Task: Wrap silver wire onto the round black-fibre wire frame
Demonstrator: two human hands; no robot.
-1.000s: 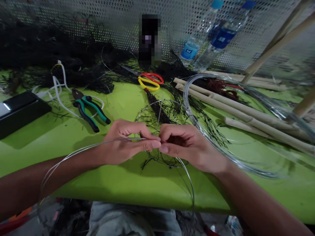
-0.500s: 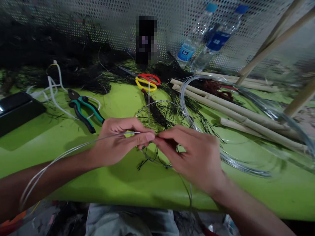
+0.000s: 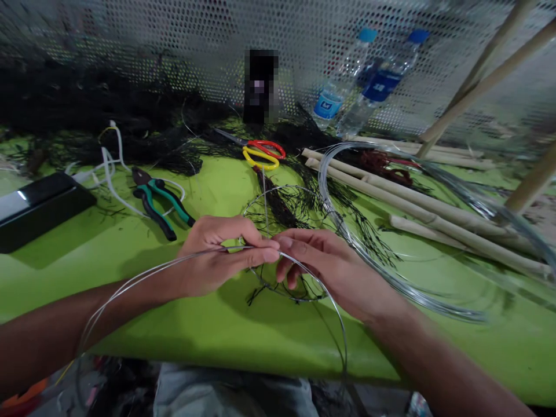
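A loop of thin silvery wire curves from the lower left up to my hands and down again on the right. My left hand pinches it between thumb and fingertips. Close against those fingertips is my right hand, its fingers curled and loosely parted under the wire; whether its thumb presses the wire I cannot make out. Beneath both hands a wire ring with black netting lies on the green table. A large coil of wire rests to the right.
Green-handled pliers, a white cable and a black box are at left. Scissors lie behind my hands, near black netting. Bamboo sticks and two bottles are on the right.
My right hand has loosened its pinch and turned, with its lower fingers now showing. The wire's right side now arcs visibly down past it. The whole view has shifted slightly.
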